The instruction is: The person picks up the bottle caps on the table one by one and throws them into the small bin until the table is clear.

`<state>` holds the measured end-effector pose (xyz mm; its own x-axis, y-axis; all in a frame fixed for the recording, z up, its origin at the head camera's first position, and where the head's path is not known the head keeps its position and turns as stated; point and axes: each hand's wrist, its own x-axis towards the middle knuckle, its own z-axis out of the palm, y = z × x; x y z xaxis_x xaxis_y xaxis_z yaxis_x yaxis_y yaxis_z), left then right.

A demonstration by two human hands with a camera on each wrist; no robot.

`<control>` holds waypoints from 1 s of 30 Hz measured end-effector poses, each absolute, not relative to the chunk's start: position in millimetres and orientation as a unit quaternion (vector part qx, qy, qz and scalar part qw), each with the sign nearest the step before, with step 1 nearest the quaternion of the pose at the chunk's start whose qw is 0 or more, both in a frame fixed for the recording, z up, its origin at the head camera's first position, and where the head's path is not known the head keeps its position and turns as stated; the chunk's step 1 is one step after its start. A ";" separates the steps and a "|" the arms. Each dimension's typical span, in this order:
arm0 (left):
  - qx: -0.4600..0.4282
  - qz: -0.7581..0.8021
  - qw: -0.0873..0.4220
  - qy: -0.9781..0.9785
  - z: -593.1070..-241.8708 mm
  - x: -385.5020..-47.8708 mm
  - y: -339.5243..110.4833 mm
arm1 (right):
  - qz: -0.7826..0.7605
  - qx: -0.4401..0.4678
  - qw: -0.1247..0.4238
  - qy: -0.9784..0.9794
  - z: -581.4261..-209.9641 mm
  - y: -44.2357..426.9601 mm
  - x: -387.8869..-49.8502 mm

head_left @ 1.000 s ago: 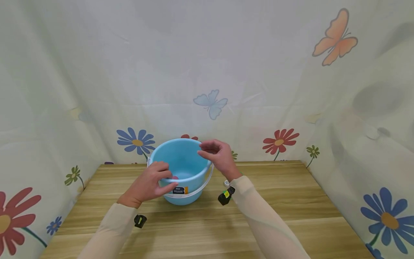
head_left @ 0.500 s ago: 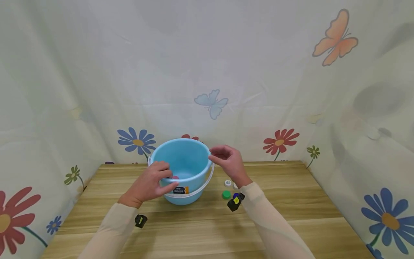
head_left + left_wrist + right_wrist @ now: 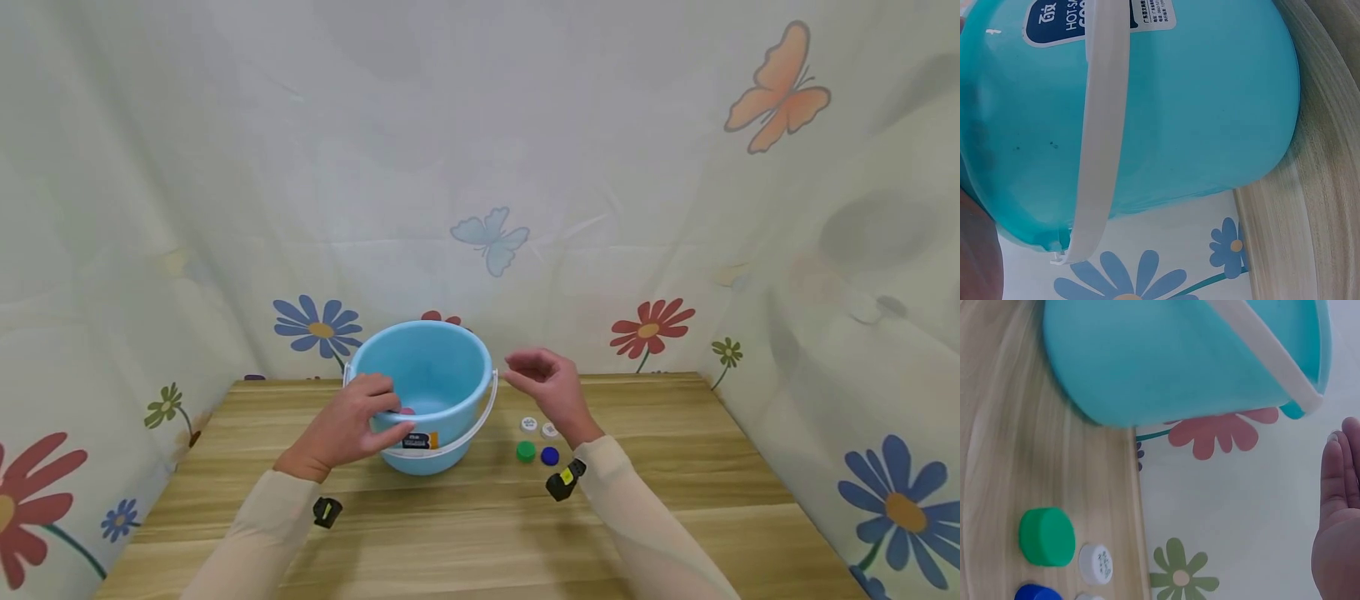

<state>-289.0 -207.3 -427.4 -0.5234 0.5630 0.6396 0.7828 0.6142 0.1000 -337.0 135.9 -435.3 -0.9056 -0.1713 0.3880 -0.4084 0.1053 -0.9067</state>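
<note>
A light blue bucket [image 3: 423, 429] with a white handle [image 3: 480, 421] stands upright on the table. My left hand [image 3: 347, 423] grips its near rim, with the fingers over the inside and the thumb outside. Just inside the rim, beside those fingers, a small pinkish-red thing [image 3: 406, 411] shows; most of it is hidden. My right hand [image 3: 553, 392] hovers in the air to the right of the bucket, apart from it, fingers loosely bent around nothing. Below it on the table lie a green bottle cap [image 3: 526, 452], a blue cap [image 3: 550, 456] and two white caps [image 3: 528, 424].
The wooden table [image 3: 450, 533] ends against a pale curtain [image 3: 375, 183] printed with flowers and butterflies, which hangs at the back and both sides. Black wrist cameras [image 3: 564, 481] hang below each wrist.
My right hand has moved from over the bucket's right rim outward to the right and slightly down. The caps, hidden behind the arm before, now show. The left hand and bucket stay put.
</note>
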 end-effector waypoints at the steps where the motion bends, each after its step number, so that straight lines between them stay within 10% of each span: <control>1: -0.396 -0.192 0.288 -0.850 -427.5 -289.4 -207.2 | 0.638 0.197 0.093 -0.739 -436.6 137.5 -336.8; 30: -0.393 -0.191 0.287 -0.852 -428.0 -289.1 -206.5 | 0.636 0.181 0.073 -0.746 -466.0 161.4 -323.3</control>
